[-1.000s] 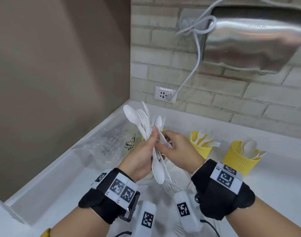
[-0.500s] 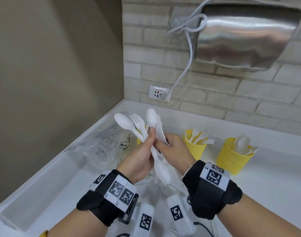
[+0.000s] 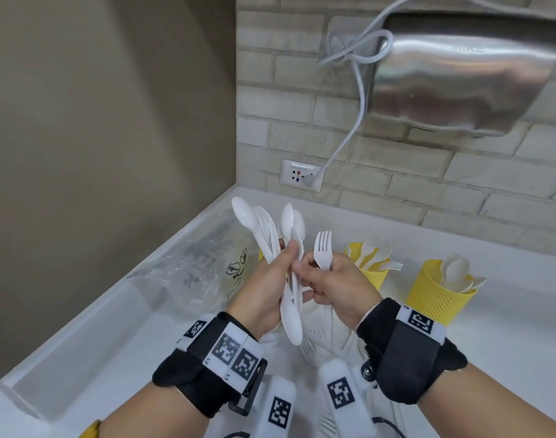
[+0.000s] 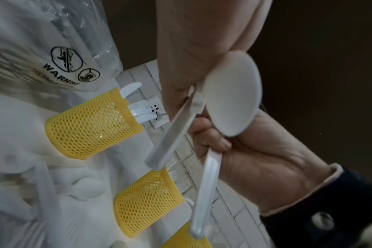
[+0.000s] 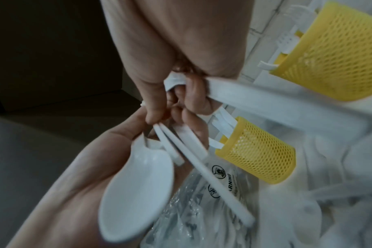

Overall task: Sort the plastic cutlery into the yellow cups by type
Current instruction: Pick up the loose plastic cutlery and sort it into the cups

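Note:
My left hand (image 3: 286,257) grips a bundle of white plastic spoons and forks (image 3: 270,229) upright above the counter. My right hand (image 3: 308,267) holds a single white fork (image 3: 323,248), tines up, just right of the bundle, and its thumb and forefinger still touch the bundle's handles. Three yellow mesh cups stand behind. One holds forks (image 3: 370,276), one holds spoons (image 3: 438,298), and the third holds knives (image 4: 91,124), mostly hidden behind my left hand in the head view. In the right wrist view the fork's handle (image 5: 265,104) runs through my curled fingers.
A crumpled clear plastic bag (image 3: 191,273) with a warning print lies left of the hands. Loose white cutlery (image 3: 321,343) lies piled on the white counter (image 3: 507,343) under my hands. A brick wall with a socket (image 3: 302,175) and a steel dryer (image 3: 460,74) stands behind.
My right hand has drawn one fork out of the bundle and moved it slightly right. The left hand keeps holding the rest.

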Demonstrator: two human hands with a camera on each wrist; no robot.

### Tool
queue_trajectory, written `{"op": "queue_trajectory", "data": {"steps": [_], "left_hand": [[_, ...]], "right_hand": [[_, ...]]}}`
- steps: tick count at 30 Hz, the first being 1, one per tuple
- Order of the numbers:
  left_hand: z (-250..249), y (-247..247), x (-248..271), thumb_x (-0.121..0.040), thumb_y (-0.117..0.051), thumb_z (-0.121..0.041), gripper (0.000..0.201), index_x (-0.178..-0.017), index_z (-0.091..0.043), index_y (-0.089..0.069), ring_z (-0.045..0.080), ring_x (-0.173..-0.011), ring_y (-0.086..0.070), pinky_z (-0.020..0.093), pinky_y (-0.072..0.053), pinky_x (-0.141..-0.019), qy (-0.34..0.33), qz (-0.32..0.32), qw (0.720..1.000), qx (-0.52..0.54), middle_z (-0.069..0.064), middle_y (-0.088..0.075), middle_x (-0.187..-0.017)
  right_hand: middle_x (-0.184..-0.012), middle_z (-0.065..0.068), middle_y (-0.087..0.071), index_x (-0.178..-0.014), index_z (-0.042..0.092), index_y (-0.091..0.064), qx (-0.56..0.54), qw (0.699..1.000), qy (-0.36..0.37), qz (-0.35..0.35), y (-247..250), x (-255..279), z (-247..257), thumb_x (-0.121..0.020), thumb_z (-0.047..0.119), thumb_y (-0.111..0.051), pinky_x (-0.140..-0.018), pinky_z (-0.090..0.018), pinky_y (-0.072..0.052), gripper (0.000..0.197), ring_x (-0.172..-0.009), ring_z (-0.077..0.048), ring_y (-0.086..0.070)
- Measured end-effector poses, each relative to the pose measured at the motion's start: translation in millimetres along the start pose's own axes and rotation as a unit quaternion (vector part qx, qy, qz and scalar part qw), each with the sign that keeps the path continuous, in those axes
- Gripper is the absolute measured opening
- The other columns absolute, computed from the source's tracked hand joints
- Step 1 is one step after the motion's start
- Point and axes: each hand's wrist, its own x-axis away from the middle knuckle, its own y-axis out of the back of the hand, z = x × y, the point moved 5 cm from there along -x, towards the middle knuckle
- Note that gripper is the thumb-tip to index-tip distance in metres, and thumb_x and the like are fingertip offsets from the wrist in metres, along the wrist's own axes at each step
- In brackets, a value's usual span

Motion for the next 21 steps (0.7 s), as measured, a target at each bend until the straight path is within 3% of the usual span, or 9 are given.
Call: {"op": "queue_trajectory", "data": {"steps": [4, 6, 9, 11, 12, 15, 17, 19, 21], "left_hand": [[-2, 6, -1, -0.097, -0.044, -0.026, 0.025, -0.105, -0.013, -0.064, 0.017, -0.07, -0.066, 0.032, -0.056, -0.065, -0.02, -0.032, 0.999, -0.022, 0.008, -0.069, -0.087], [-4, 9, -2, -0.097, -0.046, -0.022, 0.025, -0.105, -0.005, -0.062, 0.018, -0.067, -0.063, 0.03, -0.052, -0.065, -0.033, -0.056, 0.997, -0.041, 0.011, -0.067, -0.088], [-4, 15, -5, -0.095, -0.048, -0.013, 0.016, -0.091, -0.004, -0.06, 0.014, -0.056, -0.046, 0.026, -0.044, -0.056, -0.055, -0.086, 0.992, -0.068, 0.012, -0.062, -0.086], [-4, 16, -5, -0.095, -0.048, -0.009, 0.015, -0.087, -0.012, -0.06, 0.011, -0.051, -0.041, 0.022, -0.04, -0.048, -0.067, -0.09, 0.99, -0.091, 0.005, -0.057, -0.072], [-4, 14, -4, -0.095, -0.048, -0.008, 0.015, -0.089, -0.015, -0.06, 0.01, -0.051, -0.04, 0.021, -0.038, -0.047, -0.067, -0.081, 0.989, -0.106, 0.002, -0.053, -0.068], [1, 7, -2, -0.095, -0.047, -0.008, 0.015, -0.089, -0.016, -0.059, 0.011, -0.052, -0.037, 0.02, -0.035, -0.048, -0.062, -0.042, 0.981, -0.177, -0.001, -0.046, -0.065], [5, 2, -2, -0.095, -0.047, -0.008, 0.014, -0.084, -0.014, -0.055, 0.01, -0.05, -0.038, 0.021, -0.035, -0.048, -0.044, -0.009, 0.981, -0.189, 0.0, -0.044, -0.064], [9, -1, -3, -0.094, -0.048, -0.009, 0.016, -0.079, -0.011, -0.053, 0.009, -0.047, -0.039, 0.022, -0.036, -0.047, -0.024, 0.025, 0.983, -0.18, 0.001, -0.044, -0.062], [11, 1, -3, -0.094, -0.049, -0.011, 0.015, -0.079, -0.012, -0.053, 0.009, -0.046, -0.037, 0.02, -0.035, -0.046, -0.008, 0.045, 0.983, -0.18, -0.002, -0.042, -0.059]], "right_hand": [[-0.06, -0.004, -0.047, -0.073, 0.012, -0.053, -0.034, 0.998, -0.013, -0.043, 6, -3, -1, -0.091, 0.01, -0.053, -0.036, -0.016, -0.022, 0.018, -0.039, -0.005, -0.033], [-0.06, -0.003, -0.048, -0.077, 0.013, -0.047, -0.051, 0.997, -0.006, -0.066, 6, -2, 5, -0.093, 0.011, -0.045, -0.038, -0.016, -0.024, 0.016, -0.044, -0.008, -0.033], [-0.063, -0.004, -0.057, -0.082, 0.011, -0.041, 0.017, 0.991, 0.072, -0.11, 11, 0, 24, -0.098, 0.015, -0.035, -0.043, -0.012, -0.036, 0.017, -0.045, -0.003, -0.05], [-0.061, -0.002, -0.047, -0.088, 0.009, -0.041, 0.088, 0.977, 0.146, -0.128, 15, 0, 41, -0.099, 0.019, -0.036, -0.048, -0.017, -0.038, 0.015, -0.045, -0.005, -0.044], [-0.059, 0.001, -0.043, -0.091, 0.011, -0.042, 0.088, 0.976, 0.161, -0.119, 14, -1, 48, -0.098, 0.021, -0.041, -0.045, -0.019, -0.036, 0.012, -0.043, -0.007, -0.04], [-0.04, 0.012, -0.043, -0.086, 0.012, -0.054, 0.092, 0.985, 0.128, -0.065, 9, -7, 61, -0.091, 0.016, -0.055, -0.035, -0.009, -0.029, 0.006, -0.031, -0.001, -0.038], [-0.032, 0.012, -0.041, -0.077, 0.012, -0.058, 0.134, 0.988, 0.069, -0.02, 3, -13, 60, -0.092, 0.013, -0.053, -0.031, -0.011, -0.025, 0.016, -0.028, -0.003, -0.036], [-0.039, 0.004, -0.035, -0.069, 0.013, -0.055, 0.152, 0.988, 0.014, 0.033, 0, -15, 56, -0.093, 0.015, -0.051, -0.032, -0.014, -0.019, 0.024, -0.033, -0.009, -0.029], [-0.042, 0.005, -0.029, -0.064, 0.015, -0.048, 0.096, 0.994, -0.002, 0.052, 4, -19, 55, -0.093, 0.015, -0.052, -0.032, -0.014, -0.017, 0.03, -0.034, -0.008, -0.024]]}}
